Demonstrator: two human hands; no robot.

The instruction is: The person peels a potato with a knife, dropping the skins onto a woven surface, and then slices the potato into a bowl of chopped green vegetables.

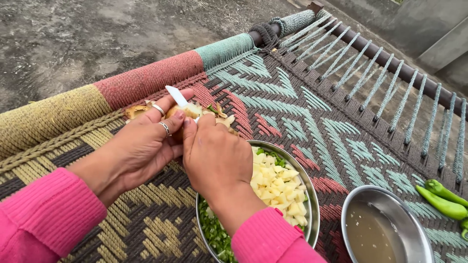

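My left hand (139, 143), with two rings and a pink sleeve, grips a small potato (184, 113) above the woven cot. Beside it my right hand (214, 156) holds a white-bladed knife (176, 96) whose tip points up and to the left, against the potato. Potato peels (222, 116) lie on the weave just beyond my fingers. Below my right wrist sits a steel bowl (308, 184) with diced potato (275, 187) and chopped greens (214, 234).
A second steel bowl (409, 219) with cloudy water sits at the lower right. Green chillies (443, 199) lie on the weave at the right edge. The cot's rope-wrapped rail (146, 78) runs along the far side, with bare concrete ground (73, 34) beyond.
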